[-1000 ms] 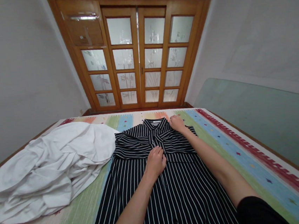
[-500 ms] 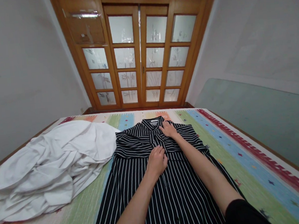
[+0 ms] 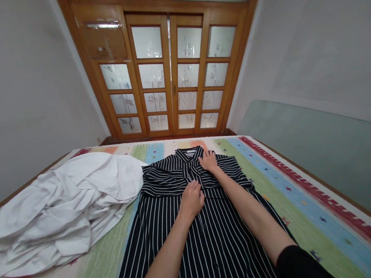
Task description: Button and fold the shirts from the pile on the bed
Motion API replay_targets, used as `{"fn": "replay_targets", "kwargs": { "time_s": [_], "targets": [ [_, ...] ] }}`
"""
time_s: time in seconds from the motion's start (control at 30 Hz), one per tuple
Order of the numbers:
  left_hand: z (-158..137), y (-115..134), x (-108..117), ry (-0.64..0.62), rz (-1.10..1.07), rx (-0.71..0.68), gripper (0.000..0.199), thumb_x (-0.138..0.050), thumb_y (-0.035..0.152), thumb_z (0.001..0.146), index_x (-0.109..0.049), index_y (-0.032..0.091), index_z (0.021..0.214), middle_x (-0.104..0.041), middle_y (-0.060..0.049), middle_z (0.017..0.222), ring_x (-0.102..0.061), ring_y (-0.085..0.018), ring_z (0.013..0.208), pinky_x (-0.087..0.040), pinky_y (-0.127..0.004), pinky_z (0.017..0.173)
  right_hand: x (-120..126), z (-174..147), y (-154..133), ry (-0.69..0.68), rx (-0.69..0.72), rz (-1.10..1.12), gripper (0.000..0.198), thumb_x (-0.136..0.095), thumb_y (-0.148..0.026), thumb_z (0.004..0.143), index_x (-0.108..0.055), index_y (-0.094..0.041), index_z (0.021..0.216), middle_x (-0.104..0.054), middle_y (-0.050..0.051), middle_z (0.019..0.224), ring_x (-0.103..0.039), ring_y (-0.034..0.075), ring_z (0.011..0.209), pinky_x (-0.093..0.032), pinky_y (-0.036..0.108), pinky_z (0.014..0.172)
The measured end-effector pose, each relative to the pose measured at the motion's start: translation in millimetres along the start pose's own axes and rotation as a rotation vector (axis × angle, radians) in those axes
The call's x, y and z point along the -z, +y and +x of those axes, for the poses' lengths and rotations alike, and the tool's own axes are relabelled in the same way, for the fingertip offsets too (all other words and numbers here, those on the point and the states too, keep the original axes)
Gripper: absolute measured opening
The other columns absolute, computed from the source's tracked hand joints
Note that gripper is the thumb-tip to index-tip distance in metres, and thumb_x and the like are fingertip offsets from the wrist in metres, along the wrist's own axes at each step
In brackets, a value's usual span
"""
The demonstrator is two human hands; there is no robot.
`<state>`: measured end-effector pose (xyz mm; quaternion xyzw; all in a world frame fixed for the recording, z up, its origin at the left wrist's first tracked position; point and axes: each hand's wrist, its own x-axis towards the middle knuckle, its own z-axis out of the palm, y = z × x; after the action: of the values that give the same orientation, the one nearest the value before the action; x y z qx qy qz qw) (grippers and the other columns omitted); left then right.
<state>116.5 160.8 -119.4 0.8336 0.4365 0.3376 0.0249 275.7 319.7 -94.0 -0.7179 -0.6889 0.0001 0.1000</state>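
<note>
Right hand [image 3: 208,161] now nearer collar [image 3: 191,153] of striped shirt [image 3: 195,238].

Striped shirt [image 3: 195,243] hem cut off by bottom edge — white cloth [image 3: 58,212] by left edge.

My left hand [image 3: 190,199] rests palm-down on the chest of the black striped shirt [image 3: 195,238], fingers curled at the button line. My right hand [image 3: 208,161] lies flat just beside the collar [image 3: 190,154], touching the fabric. The shirt lies spread front-up on the striped colourful bed cover [image 3: 282,191]. To its left, a heap of crumpled white cloth [image 3: 61,208] touches the shirt's shoulder. Beyond the bed stand wooden doors [image 3: 169,70] with frosted panes.
</note>
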Motion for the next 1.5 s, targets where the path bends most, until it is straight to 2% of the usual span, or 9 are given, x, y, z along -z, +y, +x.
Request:
{"fn": "replay_targets", "kwargs": {
  "time_s": [0.13, 0.23, 0.37, 0.53, 0.7, 0.9, 1.3, 1.4, 1.5],
  "targets": [
    [1, 1, 2, -0.057, 0.007, -0.041, 0.034, -0.048, 0.009, 0.084, -0.06, 0.013, 0.116, -0.064, -0.013, 0.125, -0.055, -0.024, 0.125, -0.045, -0.044, 0.106, 1, -19, -24, 0.111, 0.383, 0.057, 0.058, -0.03, -0.037, 0.098, -0.036, -0.007, 0.147, -0.017, 0.016, 0.159, -0.009, 0.03, 0.148, -0.011, 0.046, 0.118],
    [2, 2, 6, -0.087, -0.036, -0.083, 0.038, -0.046, 0.007, 0.083, -0.058, 0.016, 0.118, -0.064, -0.011, 0.125, -0.057, -0.022, 0.121, -0.048, -0.04, 0.104, -4, -33, -48, -0.003, 0.536, 0.107, 0.058, -0.03, -0.041, 0.099, -0.036, -0.012, 0.148, -0.018, 0.012, 0.16, -0.009, 0.029, 0.148, -0.014, 0.045, 0.118],
    [2, 3, 10, -0.054, -0.08, -0.058, 0.031, -0.046, 0.008, 0.082, -0.061, 0.019, 0.107, -0.069, -0.008, 0.108, -0.065, -0.02, 0.102, -0.054, -0.035, 0.093, -10, -39, -63, -0.165, 0.509, 0.19, 0.059, -0.027, -0.044, 0.1, -0.038, -0.011, 0.147, -0.026, 0.015, 0.157, -0.015, 0.031, 0.146, -0.016, 0.048, 0.116],
    [1, 2, 11, 0.128, 0.118, 0.157, 0.029, -0.043, 0.013, 0.087, -0.065, 0.015, 0.105, -0.068, -0.014, 0.116, -0.059, -0.027, 0.117, -0.042, -0.051, 0.106, 3, -39, -32, -0.013, 0.375, 0.371, 0.058, -0.016, -0.044, 0.101, -0.038, -0.017, 0.148, -0.029, 0.008, 0.157, -0.016, 0.022, 0.147, -0.015, 0.042, 0.118],
    [4, 5, 15, -0.057, 0.276, 0.368, 0.047, -0.041, 0.03, 0.091, -0.056, 0.006, 0.129, -0.052, -0.02, 0.14, -0.039, -0.034, 0.137, -0.024, -0.057, 0.114, 8, -73, 20, -0.013, 0.343, 0.259, 0.062, -0.027, -0.05, 0.098, -0.04, -0.013, 0.146, -0.029, 0.011, 0.156, -0.015, 0.027, 0.147, -0.016, 0.043, 0.118],
    [5, 5, 19, -0.245, 0.292, 0.313, 0.054, -0.029, 0.03, 0.095, -0.044, 0.006, 0.142, -0.04, -0.017, 0.15, -0.03, -0.028, 0.142, -0.019, -0.05, 0.118, -2, -117, 29, -0.074, 0.215, 0.044, 0.065, -0.023, -0.055, 0.098, -0.032, -0.018, 0.151, -0.024, 0.008, 0.158, -0.014, 0.029, 0.147, -0.013, 0.046, 0.117],
    [7, -35, 34, -0.423, 0.245, 0.169, 0.057, -0.016, 0.042, 0.1, -0.038, 0.016, 0.145, -0.036, -0.01, 0.153, -0.027, -0.023, 0.144, -0.021, -0.048, 0.117, 10, -119, 5, -0.1, -0.119, 0.062, 0.076, -0.016, -0.061, 0.095, -0.023, -0.014, 0.153, -0.013, 0.01, 0.161, -0.009, 0.031, 0.147, -0.002, 0.049, 0.116],
    [7, -37, 34, -0.406, 0.236, 0.146, 0.055, -0.017, 0.039, 0.1, -0.041, 0.015, 0.143, -0.039, -0.011, 0.152, -0.029, -0.023, 0.143, -0.023, -0.049, 0.117, 11, -121, 6, -0.091, -0.046, 0.087, 0.074, -0.02, -0.06, 0.096, -0.027, -0.012, 0.152, -0.017, 0.012, 0.16, -0.01, 0.032, 0.147, -0.004, 0.049, 0.117],
    [5, -33, 34, -0.353, 0.262, 0.126, 0.053, -0.02, 0.037, 0.1, -0.042, 0.013, 0.142, -0.04, -0.013, 0.151, -0.031, -0.026, 0.142, -0.023, -0.052, 0.116, 15, -128, 12, -0.088, 0.167, 0.141, 0.065, -0.021, -0.054, 0.098, -0.032, -0.017, 0.151, -0.02, 0.009, 0.16, -0.008, 0.03, 0.148, -0.009, 0.047, 0.117]
  ]
}}
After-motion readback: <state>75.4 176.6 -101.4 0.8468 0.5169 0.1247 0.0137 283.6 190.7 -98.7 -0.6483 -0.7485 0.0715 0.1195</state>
